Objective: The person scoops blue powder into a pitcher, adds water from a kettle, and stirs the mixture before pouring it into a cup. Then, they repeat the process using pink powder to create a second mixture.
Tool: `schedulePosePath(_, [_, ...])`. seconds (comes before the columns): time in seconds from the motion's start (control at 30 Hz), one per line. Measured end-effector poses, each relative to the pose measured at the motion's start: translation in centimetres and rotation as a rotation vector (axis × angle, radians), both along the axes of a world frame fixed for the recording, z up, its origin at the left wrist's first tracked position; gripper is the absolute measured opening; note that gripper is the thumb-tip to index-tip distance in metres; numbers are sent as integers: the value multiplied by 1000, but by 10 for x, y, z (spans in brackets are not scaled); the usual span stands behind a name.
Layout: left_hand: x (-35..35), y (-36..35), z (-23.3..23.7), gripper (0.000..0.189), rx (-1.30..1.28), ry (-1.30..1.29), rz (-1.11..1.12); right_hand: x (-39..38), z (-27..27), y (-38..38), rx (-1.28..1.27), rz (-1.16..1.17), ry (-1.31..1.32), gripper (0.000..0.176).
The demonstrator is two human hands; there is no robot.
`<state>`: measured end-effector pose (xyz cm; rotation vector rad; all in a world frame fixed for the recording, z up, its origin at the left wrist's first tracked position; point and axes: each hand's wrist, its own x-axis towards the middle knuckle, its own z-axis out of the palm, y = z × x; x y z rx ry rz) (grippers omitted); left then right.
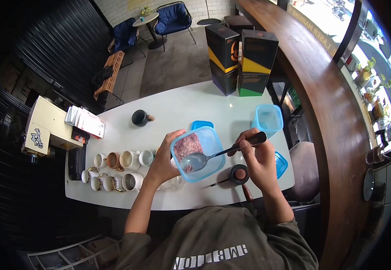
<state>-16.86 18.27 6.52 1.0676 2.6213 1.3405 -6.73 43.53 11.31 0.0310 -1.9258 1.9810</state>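
Note:
A blue translucent square tub [211, 168] is held up above the white table by my left hand [163, 159], whose fingers wrap its left side. Inside lies a pinkish, crumbly substance [188, 146]. My right hand [256, 157] is closed around the dark handle of a large spoon [195, 161]. The bowl of the spoon is inside the tub, over the lower left part of the pink substance, with a small pink clump near its tip. Behind the tub a blue lid [202, 124] lies on the table.
Several mugs [128, 159] stand at the left of the white table [173, 101]. A dark cup [139, 118] is behind them. At right are another blue tub [268, 119], a blue lid [281, 165] and a round black item [239, 174]. Two tall boxes [257, 63] stand at the back.

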Motion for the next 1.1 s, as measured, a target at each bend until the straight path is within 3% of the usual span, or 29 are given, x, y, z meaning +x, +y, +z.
schedulePosePath(0.23, [1, -7, -7, 107, -90, -39, 120, -6, -1, 10, -195, 103, 18, 11])
schedulePosePath(0.63, [28, -55, -25, 106, -124, -82, 259, -26, 11, 15, -287, 249, 41, 19])
schedulePosePath(0.77, [57, -62, 9, 92, 37, -36, 428, -32, 14, 20, -306, 280, 32, 17])
schedulePosePath(0.83, [75, -65, 29, 82, 61, 120, 553, -34, 12, 22, -354, 288, 27, 16])
schedulePosePath(0.9, [89, -99, 21, 82, 2, -15, 555, -36, 10, 22, -337, 302, 27, 17])
schedulePosePath(0.97, [111, -140, -4, 74, -83, -37, 766, -34, 4, 20, -300, 318, 11, 18])
schedulePosePath(1.0, [122, -154, -4, 74, -97, -47, 769, -32, 0, 16, -279, 310, -10, 18])
schedulePosePath(1.1, [142, -181, -9, 74, 37, -79, 868, -30, -20, 0, -277, 324, -62, 18])
